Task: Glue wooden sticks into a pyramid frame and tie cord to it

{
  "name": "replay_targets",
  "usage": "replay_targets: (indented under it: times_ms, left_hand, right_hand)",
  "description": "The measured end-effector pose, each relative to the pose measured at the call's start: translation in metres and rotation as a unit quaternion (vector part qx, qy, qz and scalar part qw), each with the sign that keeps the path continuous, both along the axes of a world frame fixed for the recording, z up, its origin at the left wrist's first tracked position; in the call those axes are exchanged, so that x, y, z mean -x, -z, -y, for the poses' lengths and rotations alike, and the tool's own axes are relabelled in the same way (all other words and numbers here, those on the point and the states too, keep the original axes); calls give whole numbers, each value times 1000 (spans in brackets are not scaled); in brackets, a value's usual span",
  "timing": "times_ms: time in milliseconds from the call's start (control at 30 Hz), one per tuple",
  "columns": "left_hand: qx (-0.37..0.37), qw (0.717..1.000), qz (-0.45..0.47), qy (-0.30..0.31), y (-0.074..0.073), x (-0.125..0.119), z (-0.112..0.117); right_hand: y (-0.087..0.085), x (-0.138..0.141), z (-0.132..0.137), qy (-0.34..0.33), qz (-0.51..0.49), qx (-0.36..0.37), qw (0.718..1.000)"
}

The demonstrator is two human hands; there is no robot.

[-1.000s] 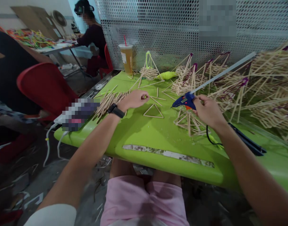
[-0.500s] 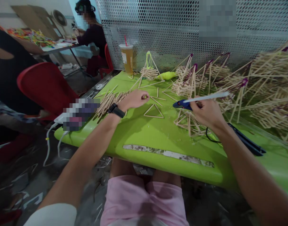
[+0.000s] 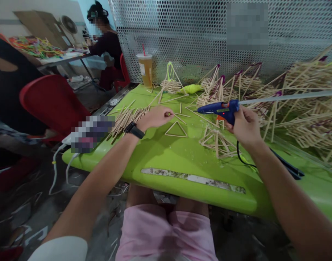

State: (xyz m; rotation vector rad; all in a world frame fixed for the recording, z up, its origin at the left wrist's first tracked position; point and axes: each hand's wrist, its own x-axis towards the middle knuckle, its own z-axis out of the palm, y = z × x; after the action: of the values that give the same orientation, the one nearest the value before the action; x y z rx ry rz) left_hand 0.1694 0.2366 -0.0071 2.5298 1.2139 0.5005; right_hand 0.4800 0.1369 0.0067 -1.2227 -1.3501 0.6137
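A perforated metal screen (image 3: 193, 32) backs the green surface (image 3: 160, 156), while a pale wall (image 3: 59, 5), cardboard (image 3: 41, 27), a fan (image 3: 68, 24) and a table (image 3: 70, 58) fill the upper left, red chairs (image 3: 49, 105) stand at left, and scraps litter the dim grey floor (image 3: 103, 224) below.

No text is reading legibly. Small green label (image 3: 223, 110) is showing on the blue glue gun (image 3: 213, 108), between two and three o'clock, marks blurring. Pale label (image 3: 142, 69) is showing on the drink cup (image 3: 148, 72), eleven o'clock, print too small. Pixelation is covering a patch (image 3: 247, 26) against the perforated panel (image 3: 193, 32), between one and two.
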Motion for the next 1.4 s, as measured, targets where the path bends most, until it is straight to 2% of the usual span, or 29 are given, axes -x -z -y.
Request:
replay_targets:
  times_ms: [267,467,667,900,1400]
  left_hand:
    - [-5,999,-1,40,-1,-18,12]
    - [26,996,-2,87,-6,-46,31]
    - [30,995,1,97,4,-64,33]
    - [50,997,-2,52,13,-72,31]
    - [64,995,23,66,13,-75,31]
  right_hand:
    - [-4,6,-2,23,-108,-30,993]
    - [-5,6,2,-4,-92,-35,995]
    - [-7,5,3,-6,-67,-22,997]
    - [-6,4,3,5,-41,-11,999]
    - [-8,5,3,8,-61,-26,998]
